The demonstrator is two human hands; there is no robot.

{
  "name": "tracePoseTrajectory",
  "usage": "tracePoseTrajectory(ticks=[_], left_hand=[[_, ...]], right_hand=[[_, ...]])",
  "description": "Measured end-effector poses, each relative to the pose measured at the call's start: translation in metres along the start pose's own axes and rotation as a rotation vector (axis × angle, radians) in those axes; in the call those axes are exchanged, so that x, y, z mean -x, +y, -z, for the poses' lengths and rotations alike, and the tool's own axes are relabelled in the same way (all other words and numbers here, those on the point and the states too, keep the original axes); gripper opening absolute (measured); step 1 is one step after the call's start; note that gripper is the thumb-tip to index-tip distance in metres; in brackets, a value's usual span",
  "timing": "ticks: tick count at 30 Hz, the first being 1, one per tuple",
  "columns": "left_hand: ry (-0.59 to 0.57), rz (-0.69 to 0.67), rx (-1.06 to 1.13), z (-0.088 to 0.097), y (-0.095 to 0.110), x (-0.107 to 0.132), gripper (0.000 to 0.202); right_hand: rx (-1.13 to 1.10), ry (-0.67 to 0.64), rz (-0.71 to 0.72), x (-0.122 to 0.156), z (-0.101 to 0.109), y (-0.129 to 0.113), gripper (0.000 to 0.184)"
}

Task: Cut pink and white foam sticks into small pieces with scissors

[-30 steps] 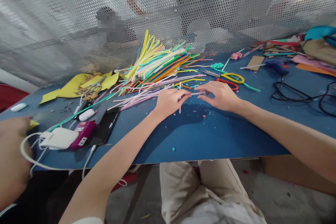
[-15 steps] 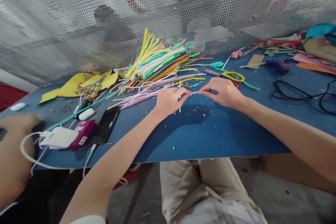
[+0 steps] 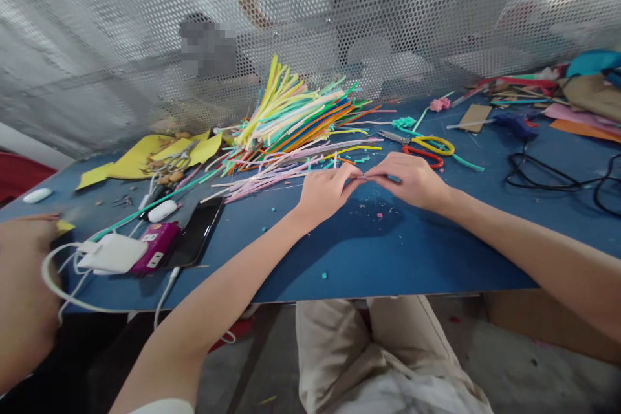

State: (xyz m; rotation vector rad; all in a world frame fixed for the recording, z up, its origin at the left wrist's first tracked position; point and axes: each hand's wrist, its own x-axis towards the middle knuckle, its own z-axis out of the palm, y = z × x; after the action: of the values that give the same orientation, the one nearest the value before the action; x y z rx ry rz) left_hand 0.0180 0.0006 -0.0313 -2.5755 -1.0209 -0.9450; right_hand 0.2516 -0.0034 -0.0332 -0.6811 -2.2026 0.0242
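My left hand (image 3: 324,193) and my right hand (image 3: 412,180) meet fingertip to fingertip above the blue table (image 3: 291,272). Both are pinched on a lilac pipe cleaner (image 3: 365,176), of which only a sliver shows between the fingers. A short lilac length stands up behind my left hand. Just beyond my right hand lie scissors (image 3: 412,141) with one yellow and one red handle. Loose lilac pipe cleaners (image 3: 255,186) spread out to the left of my left hand, in front of a big multicoloured bundle (image 3: 295,116).
A phone (image 3: 196,233), purple box (image 3: 156,247), white charger (image 3: 114,253) and cables crowd the left. Another person's arm (image 3: 26,291) rests at the far left. Yellow sheets (image 3: 133,158) lie behind. Black cable (image 3: 553,174) coils at right; perforated metal (image 3: 301,13) rises behind.
My hands have drawn together, and the lilac stretch visible between their fingertips has shrunk. At far left, the other person's hand has shifted slightly.
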Motion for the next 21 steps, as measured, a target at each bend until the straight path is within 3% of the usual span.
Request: tracePoseTrajectory(ticks=[5,16,21], left_hand=[[-0.019,0.018,-0.026,0.001,-0.004,-0.002,0.025],[0.016,0.147,-0.056,0.009,-0.044,-0.004,0.028],[0.031,0.180,-0.046,0.013,-0.049,-0.006,0.026]], right_hand=[[0.013,0.032,-0.034,0.000,0.002,0.004,0.019],[0.132,0.018,-0.154,0.002,0.021,0.031,0.020],[0.212,0.006,-0.221,0.005,0.022,0.036,0.017]])
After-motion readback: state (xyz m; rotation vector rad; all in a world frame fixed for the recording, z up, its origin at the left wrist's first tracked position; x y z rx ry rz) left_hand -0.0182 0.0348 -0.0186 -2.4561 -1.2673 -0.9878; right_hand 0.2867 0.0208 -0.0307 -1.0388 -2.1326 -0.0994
